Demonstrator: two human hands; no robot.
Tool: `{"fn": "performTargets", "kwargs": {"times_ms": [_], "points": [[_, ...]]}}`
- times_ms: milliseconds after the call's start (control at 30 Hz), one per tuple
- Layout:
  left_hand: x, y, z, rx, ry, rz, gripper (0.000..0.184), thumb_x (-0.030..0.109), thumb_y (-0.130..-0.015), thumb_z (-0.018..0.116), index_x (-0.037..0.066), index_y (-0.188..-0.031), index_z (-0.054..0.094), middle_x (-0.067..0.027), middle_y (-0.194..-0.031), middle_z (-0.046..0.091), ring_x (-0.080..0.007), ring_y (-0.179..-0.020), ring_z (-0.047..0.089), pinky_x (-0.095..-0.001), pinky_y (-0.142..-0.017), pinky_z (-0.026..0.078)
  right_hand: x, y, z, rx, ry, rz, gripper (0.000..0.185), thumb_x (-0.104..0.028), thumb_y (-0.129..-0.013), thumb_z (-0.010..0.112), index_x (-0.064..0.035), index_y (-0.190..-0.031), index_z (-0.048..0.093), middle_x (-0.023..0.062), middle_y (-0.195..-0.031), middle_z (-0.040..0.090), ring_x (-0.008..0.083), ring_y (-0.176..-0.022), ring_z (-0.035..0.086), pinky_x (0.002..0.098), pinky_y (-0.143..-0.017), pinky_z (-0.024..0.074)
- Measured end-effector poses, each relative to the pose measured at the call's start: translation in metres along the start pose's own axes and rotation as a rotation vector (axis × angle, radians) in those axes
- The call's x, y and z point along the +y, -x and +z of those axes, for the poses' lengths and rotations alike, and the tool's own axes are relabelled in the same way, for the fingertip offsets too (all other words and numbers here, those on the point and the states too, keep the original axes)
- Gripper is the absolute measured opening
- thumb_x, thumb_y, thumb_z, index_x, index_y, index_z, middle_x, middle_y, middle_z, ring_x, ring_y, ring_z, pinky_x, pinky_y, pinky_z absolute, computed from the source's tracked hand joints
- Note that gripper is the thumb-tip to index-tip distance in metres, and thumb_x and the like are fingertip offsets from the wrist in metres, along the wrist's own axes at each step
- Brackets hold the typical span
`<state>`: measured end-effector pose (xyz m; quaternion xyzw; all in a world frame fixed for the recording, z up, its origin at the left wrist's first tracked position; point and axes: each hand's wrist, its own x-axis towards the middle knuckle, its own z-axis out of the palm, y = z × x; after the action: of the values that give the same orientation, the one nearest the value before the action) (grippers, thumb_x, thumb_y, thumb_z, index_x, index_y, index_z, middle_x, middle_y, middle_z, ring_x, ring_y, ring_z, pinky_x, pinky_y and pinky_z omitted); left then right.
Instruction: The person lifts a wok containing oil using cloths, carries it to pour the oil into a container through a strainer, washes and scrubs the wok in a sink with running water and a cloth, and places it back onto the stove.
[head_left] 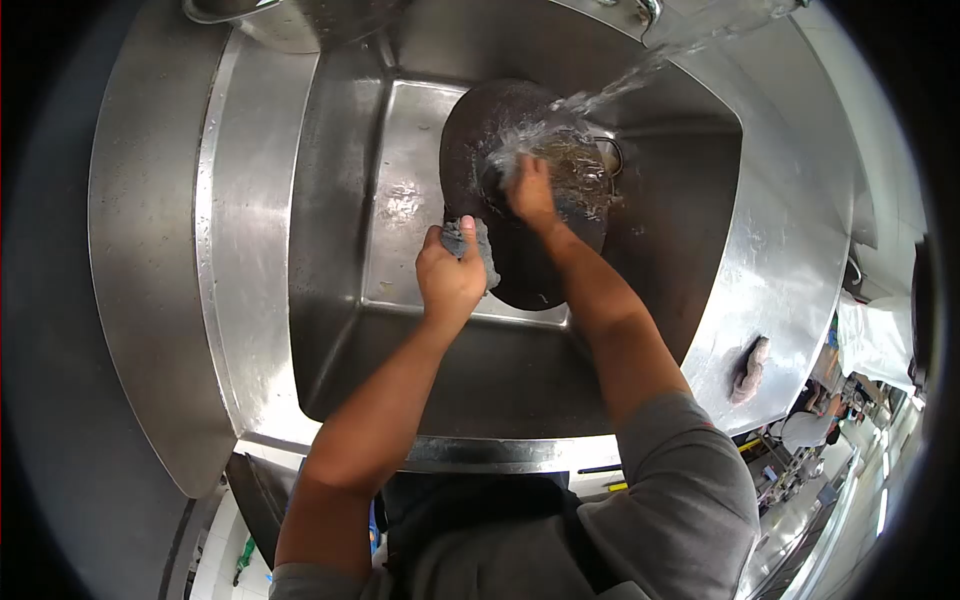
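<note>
A large dark oval pan-like piece (520, 265) lies tilted in the metal sink, and I cannot make out its exact kind. My left hand (452, 278) is closed around a grey cloth (485, 255) at the piece's left edge, thumb on top. Over its middle, my right hand (533, 195) has its fingers curled down against the surface, where splashing water blurs them; what they hold, if anything, is hidden. A stream of water (640, 75) falls from the upper right and spreads beside the right hand. A thin wire-like loop (612, 155) shows at the far right edge.
Sink walls (335, 230) surround both hands. A metal bowl (270, 20) stands at the upper left, and a faucet part (648, 12) at the top. A crumpled rag (750, 370) lies on the right ledge. Kitchen clutter (800, 460) fills the far right.
</note>
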<state>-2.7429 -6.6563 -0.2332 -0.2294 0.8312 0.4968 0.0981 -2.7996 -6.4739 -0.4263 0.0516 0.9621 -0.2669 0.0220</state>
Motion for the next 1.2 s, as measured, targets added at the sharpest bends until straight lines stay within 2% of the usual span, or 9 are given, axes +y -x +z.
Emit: {"fn": "performTargets", "kwargs": {"times_ms": [167,233,300,500,700,900,1000,1100,1200], "points": [[0.002,0.003,0.001,0.064,-0.058,0.039,0.047,0.042,-0.091,0.057,-0.004,-0.084,0.057,-0.0260,-0.074,0.062,-0.0449,-0.074,0.061,-0.0491,-0.068,0.046,-0.031,0.066,-0.055,-0.367,-0.248,-0.285,0.034,-0.003,-0.079,0.057,-0.0011,-0.114,0.054,0.0245,-0.108,0.052,0.0441,-0.103,0.052,0.0472,-0.087,0.0457],[-0.002,0.003,0.003,0.040,-0.031,0.020,0.046,0.041,-0.090,0.058,-0.004,-0.083,0.057,-0.0253,-0.073,0.062,-0.0448,-0.072,0.061,-0.0488,-0.067,0.046,0.024,0.084,-0.055,-0.527,0.012,-0.115,0.046,-0.002,-0.079,0.057,-0.0103,-0.124,0.053,0.0245,-0.123,0.049,0.0422,-0.111,0.052,0.0461,-0.092,0.0460],[-0.009,0.003,0.007,0.055,0.061,0.068,0.046,0.041,-0.090,0.058,-0.004,-0.082,0.056,-0.0249,-0.071,0.062,-0.0441,-0.071,0.061,-0.0483,-0.065,0.046,0.064,0.060,-0.054,-0.449,0.264,0.047,0.055,0.000,-0.076,0.059,-0.0089,-0.129,0.048,0.0244,-0.133,0.044,0.0412,-0.116,0.050,0.0452,-0.098,0.0438],[-0.003,0.007,0.000,-0.003,-0.010,0.109,0.046,0.040,-0.090,0.059,-0.005,-0.080,0.054,-0.0254,-0.069,0.061,-0.0429,-0.068,0.061,-0.0476,-0.061,0.045,-0.004,-0.055,0.011,0.207,-0.207,0.131,0.047,-0.009,-0.079,0.060,0.0077,-0.122,0.051,0.0283,-0.123,0.052,0.0423,-0.115,0.050,0.0449,-0.101,0.0374],[-0.007,0.004,0.002,0.049,-0.021,0.100,0.047,0.041,-0.090,0.059,-0.005,-0.081,0.055,-0.0261,-0.070,0.061,-0.0451,-0.070,0.060,-0.0488,-0.063,0.046,-0.057,0.076,-0.051,-0.315,-0.467,-0.167,0.036,-0.008,-0.078,0.061,-0.0013,-0.113,0.056,0.0217,-0.109,0.057,0.0407,-0.102,0.055,0.0426,-0.088,0.0465],[-0.009,0.001,0.005,0.038,-0.002,0.052,0.049,0.043,-0.090,0.059,-0.005,-0.081,0.055,-0.0253,-0.070,0.061,-0.0445,-0.070,0.061,-0.0492,-0.065,0.046,0.037,0.025,-0.021,-0.118,-0.065,0.149,0.031,-0.001,-0.079,0.054,-0.0006,-0.110,0.052,0.0231,-0.100,0.053,0.0458,-0.093,0.050,0.0487,-0.086,0.0427],[-0.010,0.001,0.000,0.004,-0.041,0.018,0.046,0.040,-0.091,0.059,-0.005,-0.084,0.057,-0.0238,-0.073,0.062,-0.0399,-0.072,0.062,-0.0453,-0.068,0.047,-0.030,0.027,-0.002,0.067,-0.266,-0.230,0.029,-0.001,-0.079,0.055,0.0002,-0.108,0.052,0.0225,-0.097,0.051,0.0445,-0.090,0.049,0.0485,-0.081,0.0412],[-0.010,0.003,0.003,0.023,-0.048,0.036,0.046,0.040,-0.091,0.059,-0.005,-0.083,0.057,-0.0229,-0.072,0.062,-0.0393,-0.070,0.061,-0.0448,-0.067,0.047,-0.055,0.074,-0.042,-0.214,-0.436,-0.214,0.030,-0.002,-0.081,0.056,-0.0019,-0.111,0.052,0.0217,-0.094,0.051,0.0427,-0.094,0.051,0.0463,-0.078,0.0440],[-0.014,0.002,0.005,0.052,-0.004,0.089,0.048,0.042,-0.090,0.059,-0.005,-0.081,0.055,-0.0233,-0.067,0.060,-0.0426,-0.068,0.060,-0.0478,-0.064,0.046,0.062,0.079,-0.039,-0.266,0.007,-0.087,0.033,-0.015,-0.088,0.055,-0.0047,-0.119,0.052,0.0233,-0.108,0.053,0.0412,-0.103,0.052,0.0464,-0.082,0.0443]]}}
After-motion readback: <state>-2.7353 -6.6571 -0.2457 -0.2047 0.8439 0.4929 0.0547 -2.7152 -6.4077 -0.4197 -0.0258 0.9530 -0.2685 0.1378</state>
